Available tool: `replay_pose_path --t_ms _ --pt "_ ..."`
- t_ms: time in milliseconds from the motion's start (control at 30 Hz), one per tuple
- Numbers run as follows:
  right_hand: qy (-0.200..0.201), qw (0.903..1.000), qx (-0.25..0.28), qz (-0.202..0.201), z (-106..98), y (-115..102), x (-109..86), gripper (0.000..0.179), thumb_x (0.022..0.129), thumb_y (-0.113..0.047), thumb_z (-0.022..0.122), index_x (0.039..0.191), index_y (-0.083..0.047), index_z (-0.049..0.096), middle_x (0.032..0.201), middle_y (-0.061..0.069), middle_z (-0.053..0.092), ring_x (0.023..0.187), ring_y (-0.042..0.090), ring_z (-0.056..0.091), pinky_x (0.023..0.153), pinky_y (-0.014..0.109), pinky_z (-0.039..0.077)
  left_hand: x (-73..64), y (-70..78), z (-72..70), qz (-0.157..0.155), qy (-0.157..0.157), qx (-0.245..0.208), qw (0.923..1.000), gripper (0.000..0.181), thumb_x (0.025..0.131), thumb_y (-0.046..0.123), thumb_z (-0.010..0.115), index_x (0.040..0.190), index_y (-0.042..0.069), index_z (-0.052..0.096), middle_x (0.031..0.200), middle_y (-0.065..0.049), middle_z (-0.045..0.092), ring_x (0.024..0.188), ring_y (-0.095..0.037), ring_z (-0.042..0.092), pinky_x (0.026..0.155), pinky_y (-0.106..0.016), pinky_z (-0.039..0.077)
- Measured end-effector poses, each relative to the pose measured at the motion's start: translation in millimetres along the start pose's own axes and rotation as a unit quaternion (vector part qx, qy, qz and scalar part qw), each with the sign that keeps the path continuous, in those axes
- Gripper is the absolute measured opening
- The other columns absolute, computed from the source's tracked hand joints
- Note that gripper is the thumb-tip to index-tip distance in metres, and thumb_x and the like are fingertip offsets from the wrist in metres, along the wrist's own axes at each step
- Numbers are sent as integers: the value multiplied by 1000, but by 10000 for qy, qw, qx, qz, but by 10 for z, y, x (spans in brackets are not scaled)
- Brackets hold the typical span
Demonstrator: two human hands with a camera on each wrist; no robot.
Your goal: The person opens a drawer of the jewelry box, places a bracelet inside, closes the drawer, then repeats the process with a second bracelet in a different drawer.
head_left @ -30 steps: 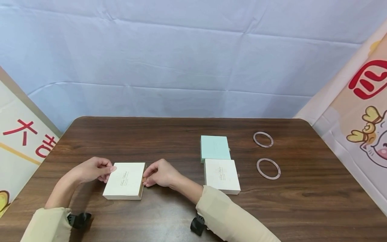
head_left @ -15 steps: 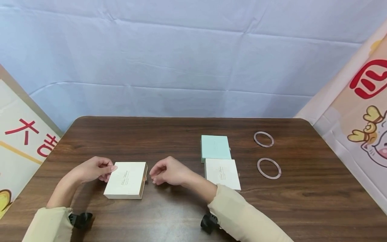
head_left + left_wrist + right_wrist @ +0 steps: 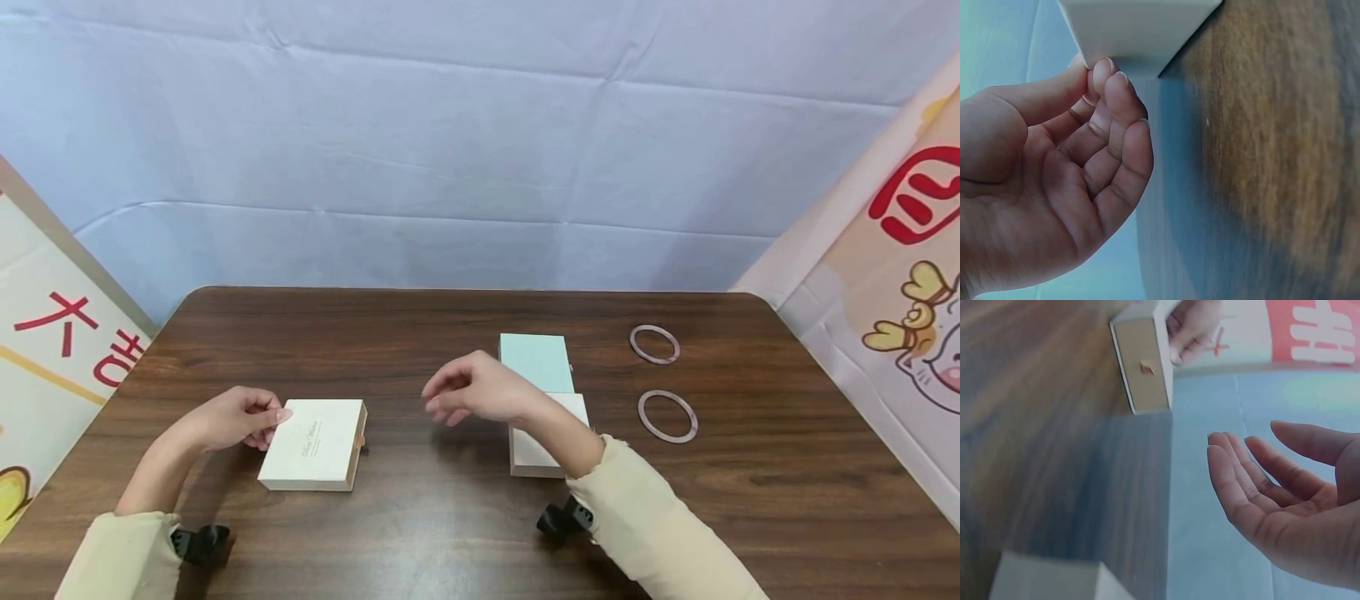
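A white drawer-style gift box [image 3: 313, 446] with printed lettering lies on the left of the table. My left hand [image 3: 238, 421] holds it at its left edge, thumb on the lid and fingertips against the side [image 3: 1132, 37]. On the opposite side, a small ribbon tab [image 3: 1147, 367] sticks out of the closed drawer front. My right hand [image 3: 480, 387] is in the air to the right of that box, fingers loosely bent and holding nothing. Its forearm partly covers a second white gift box [image 3: 534, 452]. A mint-green box [image 3: 536, 360] lies directly behind that one.
Two pale, round bangles [image 3: 654, 344] lie one behind the other toward the right of the wooden table [image 3: 750, 500]. A light blue cloth [image 3: 480, 150] hangs behind the table's back edge. Printed banners [image 3: 922, 333] stand at both sides.
My right hand has let go of the ribbon tab, then risen and moved away to the right, in front of the other boxes. My left hand keeps its hold on the white gift box.
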State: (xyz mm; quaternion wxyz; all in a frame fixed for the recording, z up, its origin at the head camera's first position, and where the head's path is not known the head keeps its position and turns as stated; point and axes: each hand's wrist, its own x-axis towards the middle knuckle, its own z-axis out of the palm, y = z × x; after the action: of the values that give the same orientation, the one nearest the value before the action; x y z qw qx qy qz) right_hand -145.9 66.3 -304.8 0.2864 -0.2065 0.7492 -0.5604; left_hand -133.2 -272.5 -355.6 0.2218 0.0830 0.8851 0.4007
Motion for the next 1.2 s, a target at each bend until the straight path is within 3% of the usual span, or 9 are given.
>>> replay_pose_path --t_ms 433,733,1200 --pt "557 9984 84 -55 -559 49 -306 20 87 -1 58 103 10 60 90 20 65 83 33 63 75 48 49 -3 0 22 -28 111 80 9999 23 94 18 53 80 0 55 64 -3 51 63 -18 52 57 -32 47" --pt "1078 9941 -64 99 -888 211 -557 30 86 -1 59 109 18 53 93 24 63 84 32 63 73 42 51 -18 14 29 -101 202 307 9993 24 94 19 53 79 0 54 65 -3 51 62 -17 52 57 -32 47" --pt "1517 9875 -235 356 -1203 420 -843 30 88 -1 56 111 17 51 95 24 62 82 32 63 74 41 51 -33 63 45 -203 381 561 9975 24 93 19 55 77 2 54 64 -3 51 62 -17 52 58 -32 46"
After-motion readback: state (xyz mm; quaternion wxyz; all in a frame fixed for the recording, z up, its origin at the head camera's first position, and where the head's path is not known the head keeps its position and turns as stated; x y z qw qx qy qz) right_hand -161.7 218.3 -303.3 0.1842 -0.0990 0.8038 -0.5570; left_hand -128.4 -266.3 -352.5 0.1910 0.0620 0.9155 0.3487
